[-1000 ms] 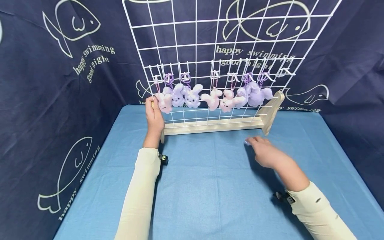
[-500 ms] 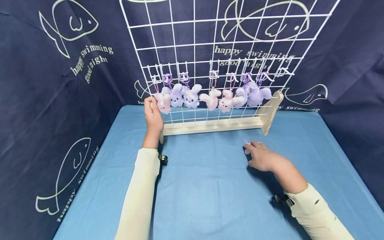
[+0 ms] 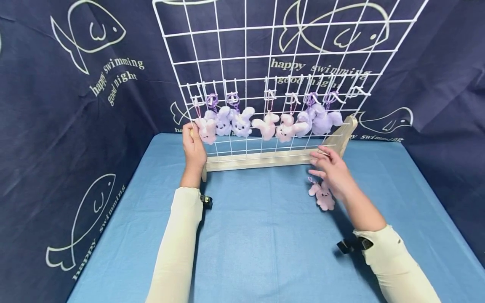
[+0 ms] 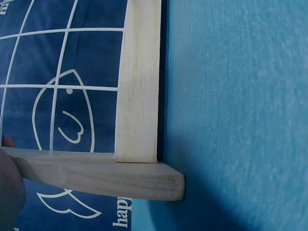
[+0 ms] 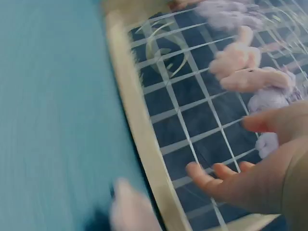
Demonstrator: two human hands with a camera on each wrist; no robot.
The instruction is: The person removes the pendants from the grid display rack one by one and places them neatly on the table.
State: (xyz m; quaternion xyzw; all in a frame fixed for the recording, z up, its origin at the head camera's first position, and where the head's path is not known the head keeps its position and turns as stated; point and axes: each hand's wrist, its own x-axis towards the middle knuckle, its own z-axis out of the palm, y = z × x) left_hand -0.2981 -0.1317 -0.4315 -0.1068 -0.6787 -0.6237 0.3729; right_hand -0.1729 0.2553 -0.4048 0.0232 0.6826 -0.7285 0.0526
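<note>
Loose pink plush bunny [image 3: 326, 201]: small, fuzzy, long ears, dark face marks, thin pinkish-purple loop [image 3: 312, 179] at head end. Lies on worktop [image 3: 242, 240] under blue cloth, in front of the rack's right end, ears toward the rack; right wrist view shows it only as a blur. Right hand [image 3: 336, 173] just beside it, fingers spread and pointing at the rack; can't tell whether they touch the wood. Left hand [image 3: 195, 147] clamped on the rack's left leg [image 4: 96, 175], near the leftmost toy. Hands well apart.

Counts: eight bunnies total. One loose pink; seven hanging in a row across the rack: three pink ones [image 3: 266, 127] on pink chains, four purple ones [image 3: 241, 123] with purple rings. One white wire grid [image 3: 246, 28], two wooden legs, one pale wooden crossbar [image 3: 261, 160] joining them. Two cream sleeves [image 3: 174, 244]. Behind: dark blue fabric with fish outlines, "happy swimming good night" lettering.
</note>
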